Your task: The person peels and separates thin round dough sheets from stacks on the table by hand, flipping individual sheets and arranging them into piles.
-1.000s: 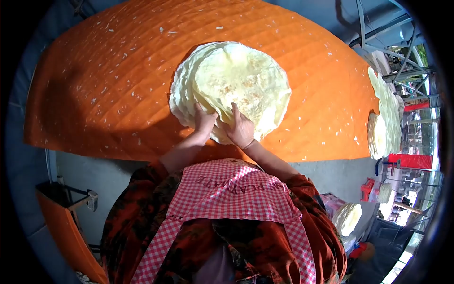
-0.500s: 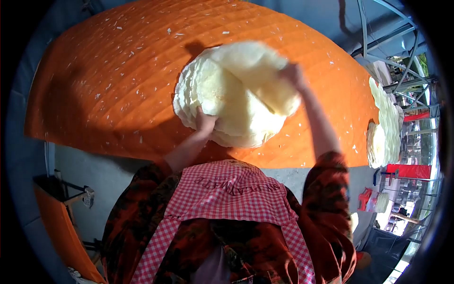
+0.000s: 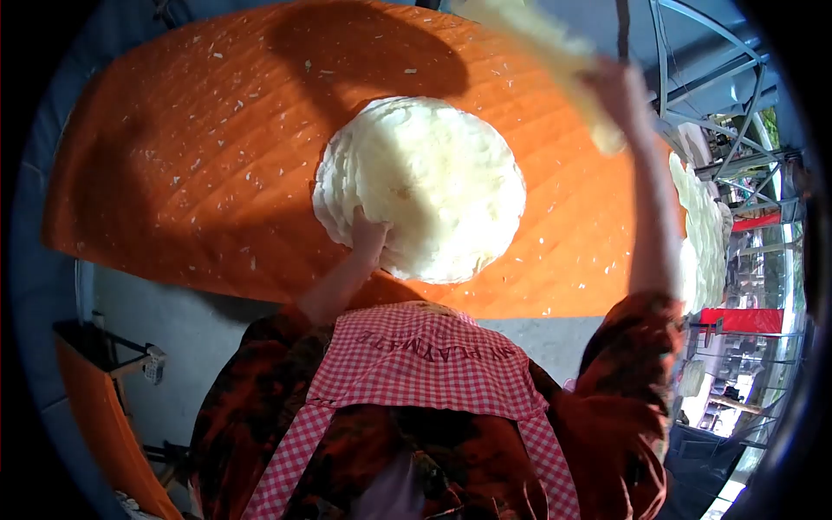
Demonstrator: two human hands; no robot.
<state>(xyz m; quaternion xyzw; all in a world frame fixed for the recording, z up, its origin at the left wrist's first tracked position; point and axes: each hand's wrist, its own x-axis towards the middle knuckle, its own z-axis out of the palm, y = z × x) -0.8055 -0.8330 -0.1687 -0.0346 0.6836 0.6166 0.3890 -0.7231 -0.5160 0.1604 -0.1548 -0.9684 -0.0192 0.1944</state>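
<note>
A stack of thin, round, pale-yellow flatbreads (image 3: 451, 191) lies on the orange quilted cloth, its layered edges showing at the left. My left hand (image 3: 371, 238) is at the lower left edge of this stack, closed on the rim with one digit on top; its other fingers are mostly hidden. High at the upper right, my right hand (image 3: 617, 94) grips a single flatbread sheet (image 3: 542, 43), held in the air apart from the stack. This sheet is blurred by motion and seen nearly edge-on.
The orange quilted cloth (image 3: 199, 156) covers a wide table and carries scattered pale crumbs. More pale flatbreads (image 3: 704, 234) lie overlapping along its right end. Metal framework (image 3: 711, 87) stands beyond at the upper right. An orange-covered surface (image 3: 108, 425) is at the lower left.
The right hand has lifted the top flatbread off the stack and carried it up and to the right. My left hand stays at the stack's edge.
</note>
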